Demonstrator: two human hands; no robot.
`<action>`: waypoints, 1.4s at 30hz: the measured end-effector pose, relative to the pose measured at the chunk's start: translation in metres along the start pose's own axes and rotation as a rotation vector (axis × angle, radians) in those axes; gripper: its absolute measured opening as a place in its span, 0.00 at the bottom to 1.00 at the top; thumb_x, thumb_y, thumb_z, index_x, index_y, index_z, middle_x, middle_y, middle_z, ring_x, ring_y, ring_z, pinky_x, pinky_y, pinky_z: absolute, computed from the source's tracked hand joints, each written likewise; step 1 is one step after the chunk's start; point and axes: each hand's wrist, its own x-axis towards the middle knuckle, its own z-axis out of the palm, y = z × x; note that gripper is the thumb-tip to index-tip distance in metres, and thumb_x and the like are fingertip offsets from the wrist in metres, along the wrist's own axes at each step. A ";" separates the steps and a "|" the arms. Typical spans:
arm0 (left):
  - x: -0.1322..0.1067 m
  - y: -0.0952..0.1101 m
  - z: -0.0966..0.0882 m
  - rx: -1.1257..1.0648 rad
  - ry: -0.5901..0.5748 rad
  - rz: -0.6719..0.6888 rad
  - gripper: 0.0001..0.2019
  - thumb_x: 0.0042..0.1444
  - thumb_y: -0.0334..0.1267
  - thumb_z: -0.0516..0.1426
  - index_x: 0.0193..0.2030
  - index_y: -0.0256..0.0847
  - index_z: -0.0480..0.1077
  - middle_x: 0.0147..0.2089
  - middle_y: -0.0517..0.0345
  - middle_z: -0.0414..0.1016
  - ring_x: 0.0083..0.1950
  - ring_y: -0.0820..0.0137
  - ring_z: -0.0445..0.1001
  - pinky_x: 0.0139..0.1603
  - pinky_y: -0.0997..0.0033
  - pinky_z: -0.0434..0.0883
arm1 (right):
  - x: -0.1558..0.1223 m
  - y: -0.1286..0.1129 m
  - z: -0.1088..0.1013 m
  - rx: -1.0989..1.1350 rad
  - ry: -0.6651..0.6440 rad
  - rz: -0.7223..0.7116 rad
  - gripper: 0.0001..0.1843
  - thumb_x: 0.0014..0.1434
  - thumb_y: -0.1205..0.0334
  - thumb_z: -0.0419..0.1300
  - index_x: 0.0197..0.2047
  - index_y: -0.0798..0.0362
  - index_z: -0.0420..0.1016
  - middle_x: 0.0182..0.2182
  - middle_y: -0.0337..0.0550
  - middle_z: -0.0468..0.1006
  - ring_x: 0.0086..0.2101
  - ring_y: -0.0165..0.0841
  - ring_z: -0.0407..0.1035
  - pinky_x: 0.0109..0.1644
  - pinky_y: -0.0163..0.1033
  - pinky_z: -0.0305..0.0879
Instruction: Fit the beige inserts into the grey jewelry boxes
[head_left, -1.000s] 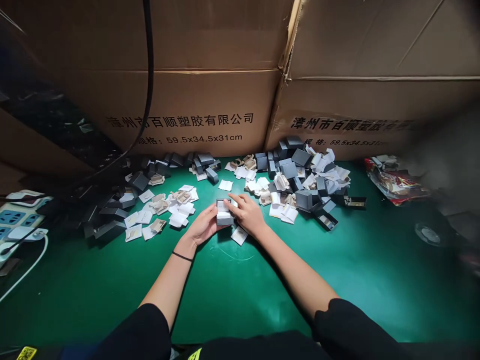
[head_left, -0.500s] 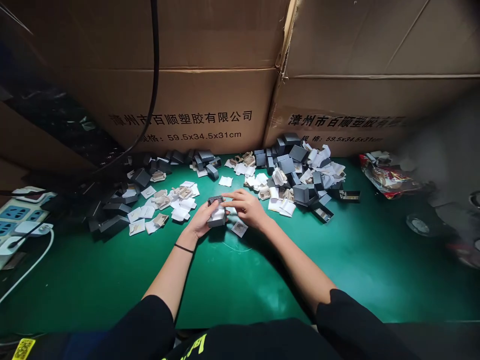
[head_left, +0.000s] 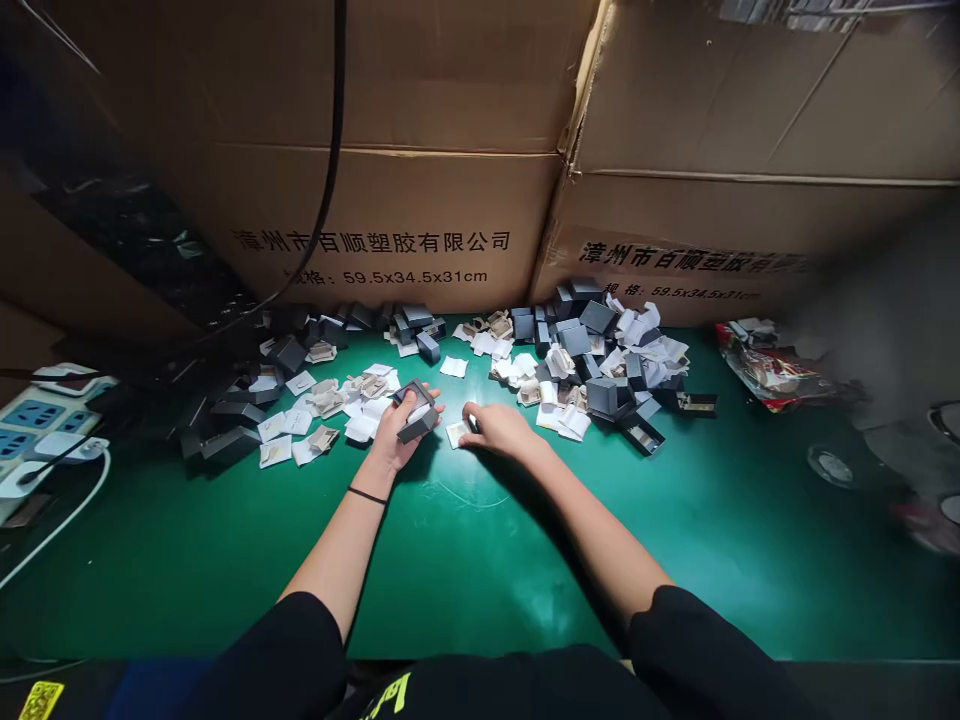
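Note:
My left hand (head_left: pixel 396 436) is closed round a small open grey box (head_left: pixel 415 410), tilted, with a white lining showing inside. My right hand (head_left: pixel 501 429) rests on the green mat (head_left: pixel 465 560) just to the right, its fingertips pinching a small white card (head_left: pixel 457 433) that lies on the mat. A heap of grey boxes and white cards (head_left: pixel 600 365) lies beyond my right hand. More white and tan cards (head_left: pixel 337 410) are spread to the left of the box.
Two big cardboard cartons (head_left: pixel 390 200) stand along the back of the mat. Dark grey boxes (head_left: pixel 225 430) pile up at the left, by a power strip (head_left: pixel 37 420) with a white cable. A crumpled red wrapper (head_left: pixel 772 370) lies at the right.
My left hand has carried the box a little left and tilted it. My right hand has left the box and dropped to a white card on the mat.

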 end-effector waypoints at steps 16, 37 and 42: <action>-0.002 0.003 -0.001 -0.052 -0.003 -0.034 0.11 0.64 0.36 0.52 0.44 0.32 0.72 0.40 0.47 0.79 0.31 0.71 0.77 0.31 0.74 0.75 | 0.028 0.016 -0.015 -0.141 0.532 0.290 0.19 0.64 0.55 0.54 0.54 0.55 0.69 0.47 0.56 0.75 0.48 0.46 0.65 0.44 0.44 0.65; -0.003 0.008 -0.006 -0.215 -0.274 -0.269 0.13 0.64 0.43 0.51 0.46 0.37 0.70 0.54 0.40 0.74 0.53 0.55 0.76 0.48 0.57 0.75 | 0.015 0.034 0.017 0.882 0.590 -0.280 0.13 0.57 0.60 0.56 0.44 0.49 0.76 0.47 0.46 0.77 0.47 0.36 0.70 0.46 0.42 0.71; 0.002 0.007 -0.011 -0.157 -0.241 -0.297 0.14 0.63 0.42 0.53 0.49 0.37 0.70 0.52 0.41 0.75 0.54 0.53 0.75 0.47 0.57 0.75 | 0.016 0.041 0.018 1.034 0.465 -0.294 0.13 0.57 0.54 0.59 0.44 0.49 0.75 0.44 0.45 0.77 0.45 0.35 0.71 0.49 0.43 0.70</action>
